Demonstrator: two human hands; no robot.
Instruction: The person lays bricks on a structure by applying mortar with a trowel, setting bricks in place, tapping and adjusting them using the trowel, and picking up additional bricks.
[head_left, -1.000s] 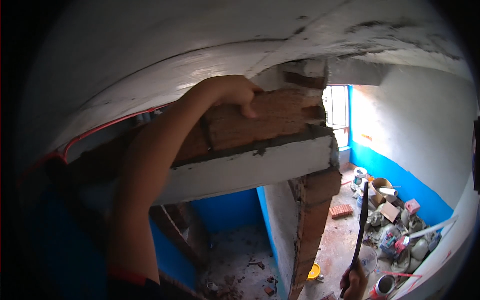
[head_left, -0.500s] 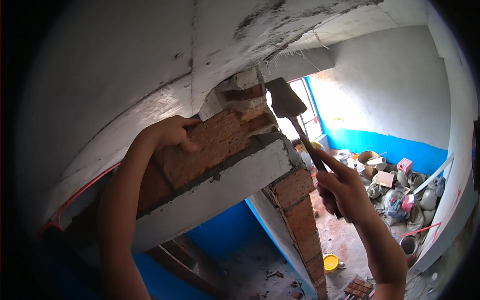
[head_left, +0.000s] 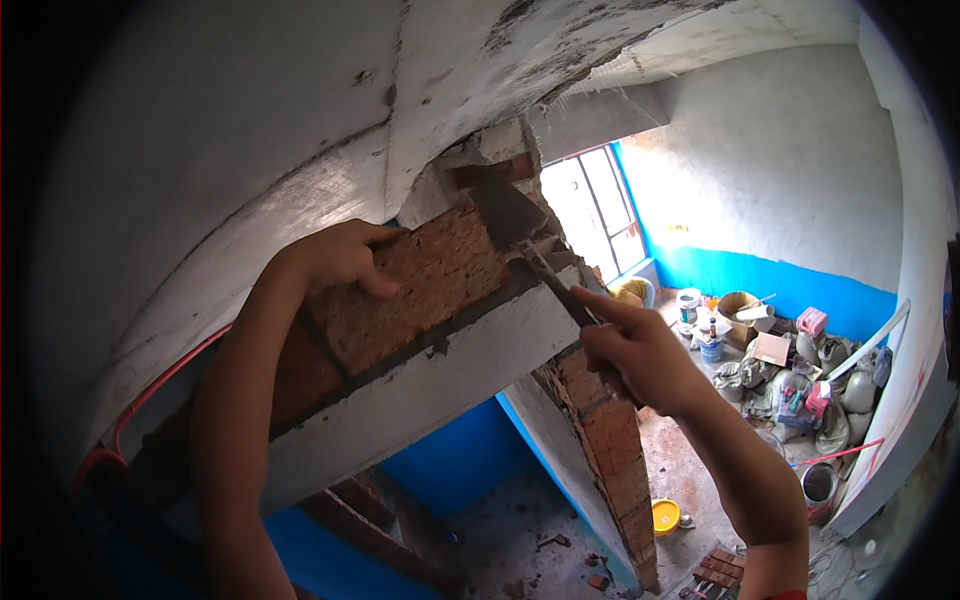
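My left hand [head_left: 345,258] grips the top edge of a reddish brick [head_left: 440,262], thumb against its front face, the other fingers partly hidden. The brick sits in a row on a pale concrete beam [head_left: 440,380], with grey mortar beneath it. My right hand [head_left: 640,355] is closed around the handle of a trowel [head_left: 508,212]. Its dark, flat blade lies at the brick's right end, by the gap before the broken masonry [head_left: 490,150]. Whether the blade touches the brick, I cannot tell.
A stained ceiling [head_left: 300,130] slopes close above the bricks. Below the beam stands a brick pier [head_left: 612,440]. On the floor to the right are a yellow bucket [head_left: 665,516], stacked bricks [head_left: 718,568] and heaped sacks [head_left: 790,385]. A red pipe [head_left: 165,385] runs at left.
My right hand has moved the trowel left and slightly down, from in front of the window to the brick's right end. My left hand stays on the brick.
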